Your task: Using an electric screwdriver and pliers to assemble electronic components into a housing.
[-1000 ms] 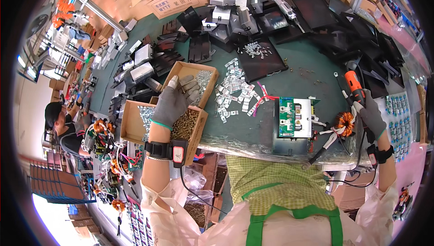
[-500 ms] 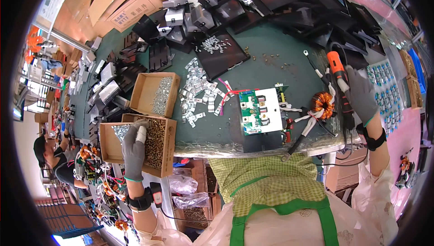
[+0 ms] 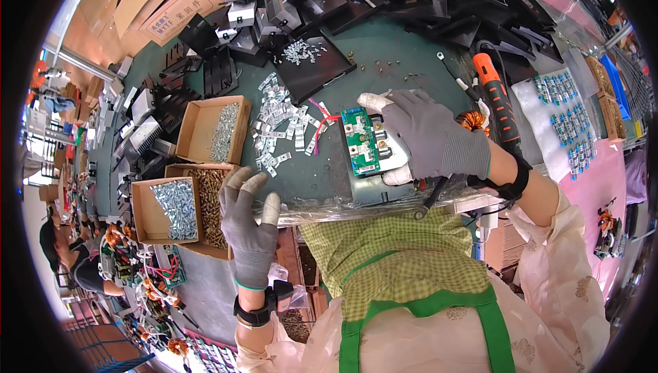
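Note:
My right hand [image 3: 432, 137], in a grey glove with white-covered fingertips, spans a green circuit board [image 3: 359, 141] with a white plate and grips its edges. The board rests near the table's front edge on a black base [image 3: 377, 193]. A copper-wound ring coil [image 3: 473, 121] is partly hidden behind that hand. My left hand [image 3: 250, 226], gloved the same way, hovers at the right side of the box of brass screws [image 3: 214, 202]. Its fingers are bent and apart, and I see nothing held in them. A smaller box of silver screws [image 3: 175, 210] overlaps the brass ones.
Another cardboard box of small screws [image 3: 223, 133] stands behind. Silver metal clips [image 3: 281, 119] lie mid-table. A black panel [image 3: 322, 75] bears loose silver pieces. An orange-and-black electric screwdriver [image 3: 497, 95] lies on the right, beside rows of blue-green parts [image 3: 569, 123]. Black panels [image 3: 473, 17] pile up behind.
My right hand has come left from beside the electric screwdriver onto the circuit board. My left hand has lifted out of the screw boxes and moved right. The whole view has shifted slightly.

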`<state>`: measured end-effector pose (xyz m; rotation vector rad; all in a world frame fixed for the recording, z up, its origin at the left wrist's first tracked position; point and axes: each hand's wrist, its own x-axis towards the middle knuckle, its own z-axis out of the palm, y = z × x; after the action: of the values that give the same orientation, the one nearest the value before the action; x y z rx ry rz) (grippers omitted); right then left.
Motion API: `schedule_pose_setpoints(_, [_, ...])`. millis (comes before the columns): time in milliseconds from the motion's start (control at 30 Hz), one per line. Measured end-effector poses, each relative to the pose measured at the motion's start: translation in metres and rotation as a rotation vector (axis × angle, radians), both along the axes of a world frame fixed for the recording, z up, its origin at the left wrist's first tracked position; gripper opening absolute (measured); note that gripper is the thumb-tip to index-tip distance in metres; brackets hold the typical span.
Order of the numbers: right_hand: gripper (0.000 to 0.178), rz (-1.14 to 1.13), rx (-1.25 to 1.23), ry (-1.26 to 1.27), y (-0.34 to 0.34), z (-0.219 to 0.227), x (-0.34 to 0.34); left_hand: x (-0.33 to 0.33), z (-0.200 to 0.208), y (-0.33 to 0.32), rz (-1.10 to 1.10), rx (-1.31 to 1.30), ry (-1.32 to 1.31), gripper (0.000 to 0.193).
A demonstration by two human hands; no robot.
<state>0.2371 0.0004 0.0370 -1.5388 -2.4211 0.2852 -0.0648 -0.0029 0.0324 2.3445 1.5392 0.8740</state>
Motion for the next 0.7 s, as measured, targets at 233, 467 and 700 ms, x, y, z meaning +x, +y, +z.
schedule_pose_setpoints(233, [0.099,0.058,0.100,0.085,0.000,-0.003,0.002,0.009,-0.018,-0.008,-0.079,-0.073,-0.122,0.024])
schedule_pose_setpoints(467, [0.093,0.000,-0.072,0.224,0.000,0.025,0.018,0.013,-0.006,-0.002,-0.084,-0.042,-0.142,0.025])
schedule_pose_setpoints(700, [0.098,-0.044,0.077,0.425,-0.008,0.049,0.049,0.052,0.000,0.077,-0.188,0.120,0.036,0.027])
